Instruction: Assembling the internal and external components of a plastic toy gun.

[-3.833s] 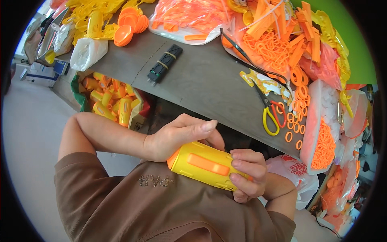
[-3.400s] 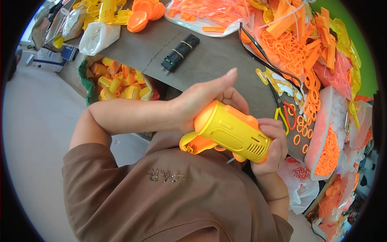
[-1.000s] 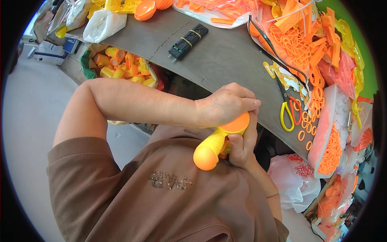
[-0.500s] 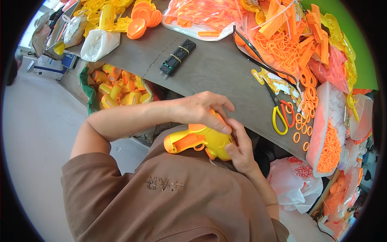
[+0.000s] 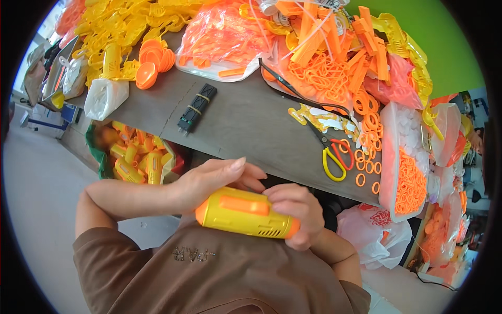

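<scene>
In front of my chest lies a yellow cylinder with an orange slider and orange ends, which looks like a toy flashlight [image 5: 238, 215]. My right hand [image 5: 299, 212] wraps round its right end, near a row of dark slots. The heel of my left hand [image 5: 206, 180] rests against its left end. The left thumb and fingers stretch out above it, not curled round it. The palm side of my left hand is partly hidden.
Beyond my hands is a grey table [image 5: 238, 123] with a black strapped block [image 5: 197, 108], scissors [image 5: 334, 152] and orange rings [image 5: 369, 167]. A bin of similar yellow bodies [image 5: 128, 170] stands left. A clear tub [image 5: 389, 178] sits right; plastic parts pile along the back.
The yellow body has turned; its orange slider and slotted side now show. My left hand has moved from over it to its left end, fingers extended. The view has shifted.
</scene>
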Tool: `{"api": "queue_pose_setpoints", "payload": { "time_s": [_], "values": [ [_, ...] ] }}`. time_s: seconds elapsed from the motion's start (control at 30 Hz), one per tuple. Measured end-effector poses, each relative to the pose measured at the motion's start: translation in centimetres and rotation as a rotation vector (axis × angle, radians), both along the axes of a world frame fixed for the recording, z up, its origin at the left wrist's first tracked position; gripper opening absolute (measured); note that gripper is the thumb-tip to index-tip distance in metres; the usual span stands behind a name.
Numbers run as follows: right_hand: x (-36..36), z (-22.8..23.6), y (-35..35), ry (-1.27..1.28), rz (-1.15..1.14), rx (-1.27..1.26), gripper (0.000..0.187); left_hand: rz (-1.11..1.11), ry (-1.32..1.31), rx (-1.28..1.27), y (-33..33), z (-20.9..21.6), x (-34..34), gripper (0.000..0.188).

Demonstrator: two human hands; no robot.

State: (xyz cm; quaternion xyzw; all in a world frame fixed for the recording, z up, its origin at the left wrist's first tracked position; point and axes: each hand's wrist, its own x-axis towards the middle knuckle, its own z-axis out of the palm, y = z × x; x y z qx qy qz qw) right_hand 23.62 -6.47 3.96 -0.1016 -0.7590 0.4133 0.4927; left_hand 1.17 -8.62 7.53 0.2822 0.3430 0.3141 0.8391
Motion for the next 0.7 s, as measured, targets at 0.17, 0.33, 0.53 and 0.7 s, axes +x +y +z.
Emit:
{"api": "queue_pose_setpoints", "payload": {
  "time_s": [0.17, 0.33, 0.53, 0.7],
  "values": [
    [0.3, 3.0, -0.9, -0.061, 0.044, 0.253, 0.044, 0.011, 0.064, 0.179, -1.8, 1.4, -0.2, 0.059],
    [0.6, 4.5, -0.8, -0.081, 0.035, 0.323, 0.034, 0.094, -0.072, 0.347, -1.5, 1.9, -0.1, 0.043],
    [-0.1, 1.5, 4.3, -0.223, -0.291, 0.098, 0.042, 0.356, -0.014, 0.166, 5.1, -2.0, 0.7, 0.055],
    [-0.6, -3.5, 9.3, 0.112, -0.513, -0.804, 0.054, 0.744, 0.052, 0.236, 8.4, -5.9, 3.3, 0.033]
  ]
}}
